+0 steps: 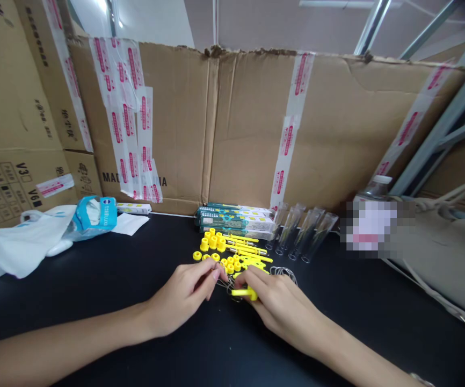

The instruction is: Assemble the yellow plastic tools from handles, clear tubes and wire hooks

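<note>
On the black table lies a pile of small yellow plastic rings and yellow stick parts. My left hand pinches its fingers together at a tangle of thin wire rings just in front of the pile. My right hand is closed on a yellow plastic piece, close against the left fingertips. What the left fingers hold is too small to make out.
Several clear plastic tubes lean behind the yellow parts, beside green printed packets. A taped cardboard wall closes the back. A white plastic bag and blue tissue pack lie at left, a beige bag at right.
</note>
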